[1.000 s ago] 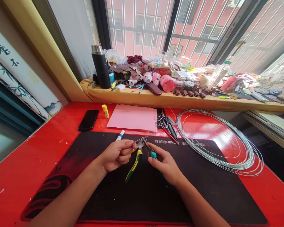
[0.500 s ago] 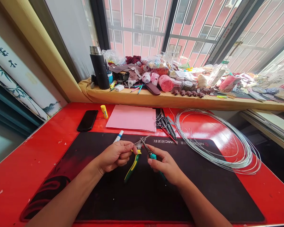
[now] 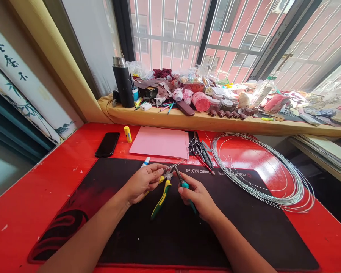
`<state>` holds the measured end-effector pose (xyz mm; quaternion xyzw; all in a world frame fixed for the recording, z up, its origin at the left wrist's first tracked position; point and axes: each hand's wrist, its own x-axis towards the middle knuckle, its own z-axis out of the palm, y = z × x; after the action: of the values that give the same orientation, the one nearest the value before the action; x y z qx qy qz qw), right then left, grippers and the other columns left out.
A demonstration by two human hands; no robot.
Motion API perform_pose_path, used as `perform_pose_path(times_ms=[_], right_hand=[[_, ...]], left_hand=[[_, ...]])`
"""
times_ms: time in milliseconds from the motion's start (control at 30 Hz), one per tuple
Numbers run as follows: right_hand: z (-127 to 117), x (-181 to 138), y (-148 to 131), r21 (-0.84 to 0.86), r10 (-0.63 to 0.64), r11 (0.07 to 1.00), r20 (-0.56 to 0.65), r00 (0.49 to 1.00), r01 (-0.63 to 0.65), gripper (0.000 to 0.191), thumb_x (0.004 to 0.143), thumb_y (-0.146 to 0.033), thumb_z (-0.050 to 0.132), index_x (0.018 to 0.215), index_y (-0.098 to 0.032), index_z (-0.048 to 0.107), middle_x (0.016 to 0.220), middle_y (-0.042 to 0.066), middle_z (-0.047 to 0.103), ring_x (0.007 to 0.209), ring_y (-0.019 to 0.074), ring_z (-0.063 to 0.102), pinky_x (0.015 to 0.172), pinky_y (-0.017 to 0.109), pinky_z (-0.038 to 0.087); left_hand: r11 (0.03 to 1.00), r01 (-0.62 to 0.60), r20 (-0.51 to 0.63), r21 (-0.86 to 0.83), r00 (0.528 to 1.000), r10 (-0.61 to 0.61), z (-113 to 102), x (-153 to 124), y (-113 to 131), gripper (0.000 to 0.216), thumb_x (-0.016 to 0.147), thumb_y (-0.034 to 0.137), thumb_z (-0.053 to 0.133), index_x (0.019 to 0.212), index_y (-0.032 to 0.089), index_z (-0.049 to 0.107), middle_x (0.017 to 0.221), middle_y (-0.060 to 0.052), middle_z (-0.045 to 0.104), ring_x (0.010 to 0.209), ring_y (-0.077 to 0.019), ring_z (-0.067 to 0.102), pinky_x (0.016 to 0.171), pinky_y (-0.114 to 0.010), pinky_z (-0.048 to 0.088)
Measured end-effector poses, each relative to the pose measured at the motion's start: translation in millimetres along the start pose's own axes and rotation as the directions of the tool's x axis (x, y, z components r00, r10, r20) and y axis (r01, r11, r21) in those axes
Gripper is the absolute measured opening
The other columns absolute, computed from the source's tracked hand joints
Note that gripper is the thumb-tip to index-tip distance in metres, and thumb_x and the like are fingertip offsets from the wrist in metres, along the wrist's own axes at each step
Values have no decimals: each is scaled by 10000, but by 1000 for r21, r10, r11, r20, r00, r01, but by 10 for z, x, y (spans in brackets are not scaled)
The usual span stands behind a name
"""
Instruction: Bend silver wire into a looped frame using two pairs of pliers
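Two bare hands work close together above a dark mat point(image 3: 147, 244). We see the left hand point(image 3: 144, 182) pinching a thin wire point(image 3: 168, 167) between thumb and forefinger; whether it is one strand or several, we cannot tell. The right hand point(image 3: 197, 195) is wrapped round the teal-handled pliers point(image 3: 184, 184), whose slim tips lie at the wire, just beyond the left fingertips. Whether those tips grip it, we cannot make out.

Compared with half a second ago, we note that the left hand has turned: its forefinger now reaches out along the top, where its fingers were curled more tightly beneath. The right hand keeps much the same hold. We judge this a change of grip rather than a release, since the wire remains between the two hands.

Between the hands and partly behind the left fingers, we find the green-and-yellow pliers point(image 3: 160, 201) on the mat. Ahead of both hands lie pink sheets point(image 3: 159, 142); ahead of the right, scissors point(image 3: 198, 148); well apart to its right, a coil of wire point(image 3: 300, 178).
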<state>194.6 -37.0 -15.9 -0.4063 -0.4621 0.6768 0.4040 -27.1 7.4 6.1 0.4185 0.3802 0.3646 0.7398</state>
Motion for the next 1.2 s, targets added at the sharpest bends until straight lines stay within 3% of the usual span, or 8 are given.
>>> perform_pose_path(times_ms=[133, 333, 467, 567, 667, 1200], right_hand=[[21, -14, -24, 25, -19, 999, -58, 998, 20, 598, 821, -342, 756, 1397, -227, 640, 707, -40, 455, 568, 96, 362, 516, 240, 270], [60, -33, -68, 70, -4, 997, -109, 994, 11, 606, 788, -329, 776, 1372, -221, 653, 737, -34, 456, 575, 92, 340, 511, 236, 236], [41, -27, -65, 69, 4, 998, -101, 995, 3, 611, 795, -332, 774, 1381, -217, 644, 724, -39, 437, 574, 94, 331, 510, 234, 234], [14, -15, -51, 42, 0, 999, -55, 998, 3, 618, 802, -348, 776, 1391, -218, 641, 753, -26, 449, 601, 103, 346, 522, 240, 260], [-6, -6, -39, -8, -2, 1000, -4, 1000, 2, 629, 805, -364, 780, 1402, -228, 637, 776, -18, 459, 633, 113, 361, 548, 246, 283], [-14, 2, -5, -110, -21, 994, -48, 999, 16, 650, 804, -395, 777, 1416, -225, 640, 754, -9, 500, 634, 130, 361, 588, 264, 332]], left_hand=[[996, -30, -24, -86, 999, 28, -40, -25, 68, 396, 791, 394, 823, 1086, 139, 753, 653, 41, 495, 460, -28, 336, 433, -172, 189], [996, -47, -40, -72, 998, 44, -93, -13, 83, 425, 794, 444, 807, 1070, 125, 750, 795, -53, 695, 463, -62, 496, 415, -186, 316], [997, -58, -105, 43, 993, 62, -92, 12, 61, 433, 824, 521, 763, 983, 119, 737, 690, -22, 676, 426, -64, 492, 396, -182, 315], [976, -117, -144, 185, 979, 144, -83, 20, 40, 407, 849, 526, 728, 940, 130, 714, 627, 9, 645, 415, -68, 507, 394, -176, 310], [937, -159, -121, 312, 971, 206, -56, 20, 18, 386, 854, 509, 714, 967, 141, 700, 645, 7, 665, 424, -85, 547, 398, -184, 337], [905, -155, -178, 396, 954, 241, 21, -18, 27, 370, 887, 526, 655, 944, 160, 652, 589, 44, 614, 382, -79, 500, 398, -194, 355]])
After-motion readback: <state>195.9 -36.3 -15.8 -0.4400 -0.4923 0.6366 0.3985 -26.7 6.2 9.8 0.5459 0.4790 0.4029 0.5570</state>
